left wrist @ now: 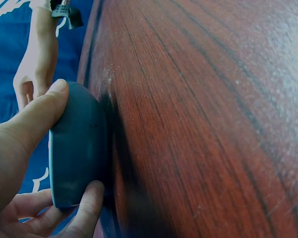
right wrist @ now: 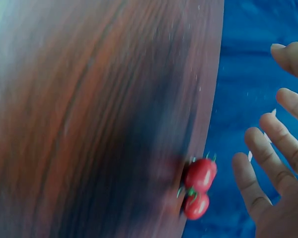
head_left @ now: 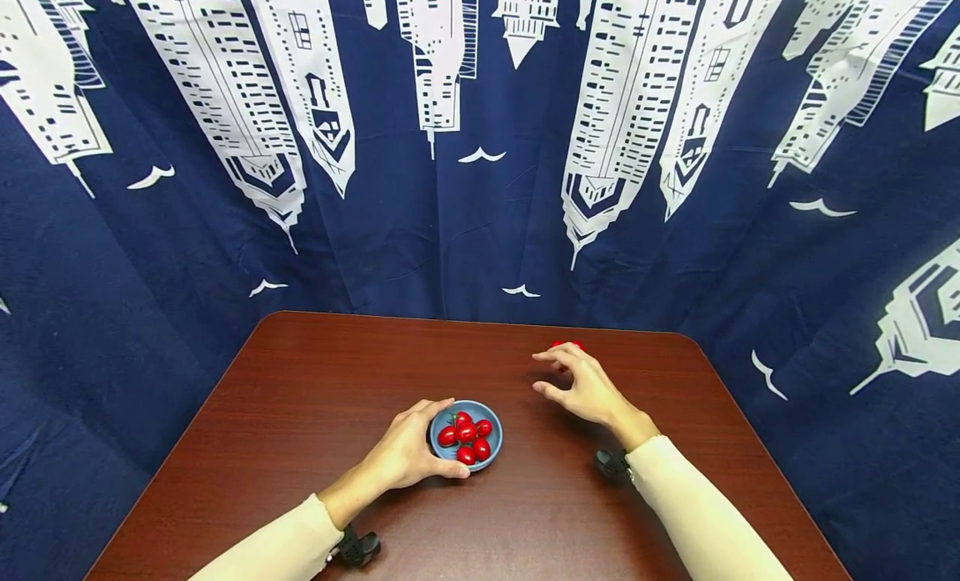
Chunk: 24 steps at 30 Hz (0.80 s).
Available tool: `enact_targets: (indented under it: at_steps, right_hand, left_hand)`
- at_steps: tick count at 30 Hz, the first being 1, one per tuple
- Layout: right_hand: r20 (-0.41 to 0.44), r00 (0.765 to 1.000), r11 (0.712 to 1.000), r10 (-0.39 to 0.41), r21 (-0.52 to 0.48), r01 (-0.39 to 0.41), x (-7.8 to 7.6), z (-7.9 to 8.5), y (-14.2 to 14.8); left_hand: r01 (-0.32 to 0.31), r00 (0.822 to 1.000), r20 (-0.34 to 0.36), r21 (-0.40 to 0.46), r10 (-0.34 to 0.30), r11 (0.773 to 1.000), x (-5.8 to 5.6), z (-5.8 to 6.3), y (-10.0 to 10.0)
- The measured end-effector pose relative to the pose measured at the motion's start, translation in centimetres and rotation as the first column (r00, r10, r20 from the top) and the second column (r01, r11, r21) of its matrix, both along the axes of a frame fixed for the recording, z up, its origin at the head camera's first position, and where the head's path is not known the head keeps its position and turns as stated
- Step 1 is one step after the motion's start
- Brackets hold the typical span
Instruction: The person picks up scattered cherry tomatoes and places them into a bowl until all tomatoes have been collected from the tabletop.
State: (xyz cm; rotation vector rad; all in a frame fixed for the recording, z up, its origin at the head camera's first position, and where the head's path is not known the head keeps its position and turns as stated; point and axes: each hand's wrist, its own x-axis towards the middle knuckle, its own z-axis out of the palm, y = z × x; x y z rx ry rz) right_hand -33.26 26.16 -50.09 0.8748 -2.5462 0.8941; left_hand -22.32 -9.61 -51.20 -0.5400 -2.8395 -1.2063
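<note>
A small blue bowl (head_left: 496,439) sits near the middle of the table, with several red cherry tomatoes (head_left: 466,432) in it. My left hand (head_left: 405,449) grips the bowl from its left side, thumb at the near rim and fingers round the far side. In the left wrist view, thumb and fingers span the bowl's outer wall (left wrist: 79,144). Farther back, my right hand (head_left: 588,389) hovers over the table with fingers spread and nothing between them. Just beyond it lie more tomatoes (head_left: 577,346), partly hidden by the fingers; the right wrist view shows two red tomatoes (right wrist: 200,176) with green stems.
The dark wooden table (head_left: 360,364) has rounded back corners. A navy cloth (head_left: 510,231) with white building prints hangs behind and at both sides. Black wrist cameras sit under both forearms, the left camera (head_left: 360,549) close to the tabletop.
</note>
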Motion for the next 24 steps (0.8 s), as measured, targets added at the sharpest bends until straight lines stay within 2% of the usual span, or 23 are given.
enact_targets:
  at_steps: [8, 14, 24]
  right_hand:
    - [0.032, 0.996, 0.995, -0.089, -0.031, 0.09, -1.4, -0.1, 2.4]
    - [0.056, 0.982, 0.983, -0.181, 0.01, 0.181, -2.3, 0.0, 3.6]
    - [0.189, 0.955, 0.973, -0.23, 0.045, 0.226, -3.1, -0.8, 4.5]
  left_hand:
    - [-0.002, 1.0, -0.005, 0.0, 0.002, 1.0, -0.1, 0.1, -0.1]
    - [-0.003, 1.0, -0.004, -0.003, 0.003, 1.0, 0.0, 0.1, -0.1]
    - [0.006, 1.0, -0.015, -0.004, -0.006, 1.0, 0.0, -0.1, 0.0]
